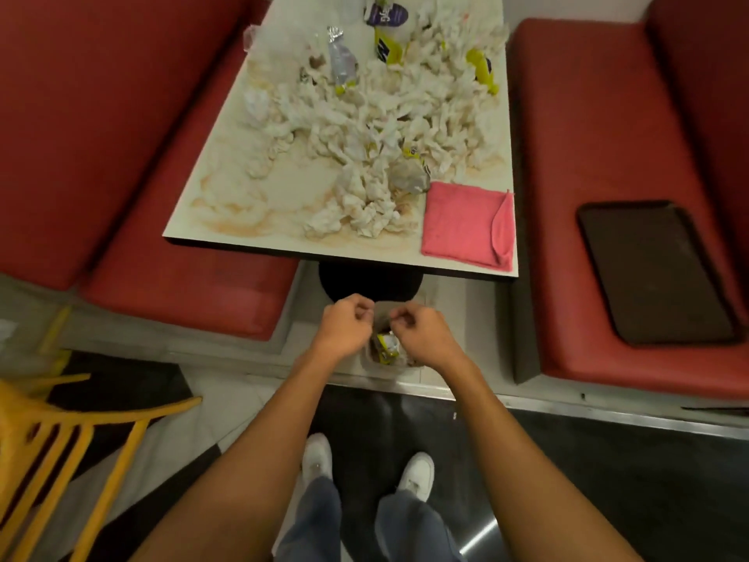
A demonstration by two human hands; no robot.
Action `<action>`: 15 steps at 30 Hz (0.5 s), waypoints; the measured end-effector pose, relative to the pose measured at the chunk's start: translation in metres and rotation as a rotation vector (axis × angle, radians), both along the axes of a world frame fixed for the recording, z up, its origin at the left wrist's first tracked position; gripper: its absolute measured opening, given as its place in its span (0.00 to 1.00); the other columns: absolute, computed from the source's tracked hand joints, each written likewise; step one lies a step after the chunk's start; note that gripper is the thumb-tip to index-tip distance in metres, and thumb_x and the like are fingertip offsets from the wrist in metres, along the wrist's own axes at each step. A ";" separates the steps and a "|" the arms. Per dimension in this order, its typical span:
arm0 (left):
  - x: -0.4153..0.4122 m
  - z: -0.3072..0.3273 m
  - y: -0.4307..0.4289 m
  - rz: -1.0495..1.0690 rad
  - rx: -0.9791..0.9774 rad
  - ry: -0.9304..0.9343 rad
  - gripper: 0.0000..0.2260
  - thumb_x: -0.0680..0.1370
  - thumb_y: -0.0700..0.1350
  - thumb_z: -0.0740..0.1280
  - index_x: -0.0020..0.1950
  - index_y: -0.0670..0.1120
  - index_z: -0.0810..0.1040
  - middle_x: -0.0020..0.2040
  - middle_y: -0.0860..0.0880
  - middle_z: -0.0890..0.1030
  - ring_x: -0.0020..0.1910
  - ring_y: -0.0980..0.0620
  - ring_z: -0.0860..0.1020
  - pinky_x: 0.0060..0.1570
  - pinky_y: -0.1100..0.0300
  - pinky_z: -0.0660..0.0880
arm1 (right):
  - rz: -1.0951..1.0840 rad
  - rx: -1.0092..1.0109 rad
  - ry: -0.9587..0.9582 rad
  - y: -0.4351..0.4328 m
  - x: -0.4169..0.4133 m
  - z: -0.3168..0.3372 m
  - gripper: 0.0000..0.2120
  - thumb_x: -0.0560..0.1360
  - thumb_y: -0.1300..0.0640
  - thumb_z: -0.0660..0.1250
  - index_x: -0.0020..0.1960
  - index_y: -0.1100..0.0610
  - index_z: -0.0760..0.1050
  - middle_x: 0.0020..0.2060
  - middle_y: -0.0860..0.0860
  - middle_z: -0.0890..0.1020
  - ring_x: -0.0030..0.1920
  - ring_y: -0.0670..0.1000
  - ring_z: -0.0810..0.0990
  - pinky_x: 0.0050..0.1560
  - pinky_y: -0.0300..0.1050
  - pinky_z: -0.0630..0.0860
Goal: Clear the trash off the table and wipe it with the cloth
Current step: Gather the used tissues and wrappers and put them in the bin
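A heap of crumpled white napkins [364, 115] covers most of the stained cream table [227, 204]. Among them lie a silver wrapper [342, 60], a purple wrapper [385, 14] and a yellow wrapper [482, 71]. A folded pink cloth [466, 225] lies flat on the table's near right corner. Below the near edge, my left hand [348, 322] and my right hand [417, 330] each pinch the rim of a translucent bag [385, 358], which hangs between them. Inside the bag shows a yellow and white wrapper.
Red padded benches flank the table on the left [81, 115] and right [608, 156]. A dark tray [656, 273] lies on the right bench seat. A yellow chair [60, 448] stands at the lower left. The black table pedestal [369, 281] is just beyond my hands.
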State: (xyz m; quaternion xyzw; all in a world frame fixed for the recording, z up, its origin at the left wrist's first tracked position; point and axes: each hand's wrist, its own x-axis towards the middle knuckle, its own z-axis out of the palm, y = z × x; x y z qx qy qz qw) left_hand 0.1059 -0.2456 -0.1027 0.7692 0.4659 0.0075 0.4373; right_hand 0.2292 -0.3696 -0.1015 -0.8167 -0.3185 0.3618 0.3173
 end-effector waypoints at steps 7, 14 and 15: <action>-0.001 0.082 0.016 0.062 0.083 -0.082 0.08 0.83 0.45 0.67 0.60 0.50 0.83 0.50 0.53 0.84 0.52 0.53 0.81 0.51 0.62 0.73 | 0.098 0.110 -0.086 0.022 0.005 0.084 0.10 0.80 0.61 0.67 0.59 0.54 0.83 0.48 0.49 0.85 0.46 0.45 0.81 0.44 0.28 0.73; 0.001 0.125 0.048 0.134 0.158 -0.212 0.09 0.83 0.43 0.66 0.60 0.49 0.84 0.55 0.53 0.84 0.51 0.54 0.81 0.55 0.62 0.75 | 0.070 0.206 -0.162 0.062 0.015 0.123 0.13 0.79 0.61 0.66 0.62 0.56 0.80 0.53 0.50 0.83 0.49 0.49 0.80 0.54 0.46 0.77; 0.002 0.127 0.055 0.133 0.170 -0.213 0.10 0.83 0.43 0.66 0.61 0.49 0.84 0.56 0.53 0.84 0.51 0.55 0.80 0.54 0.63 0.74 | 0.059 0.207 -0.162 0.069 0.016 0.124 0.14 0.79 0.60 0.67 0.64 0.56 0.79 0.54 0.51 0.82 0.50 0.50 0.80 0.56 0.47 0.78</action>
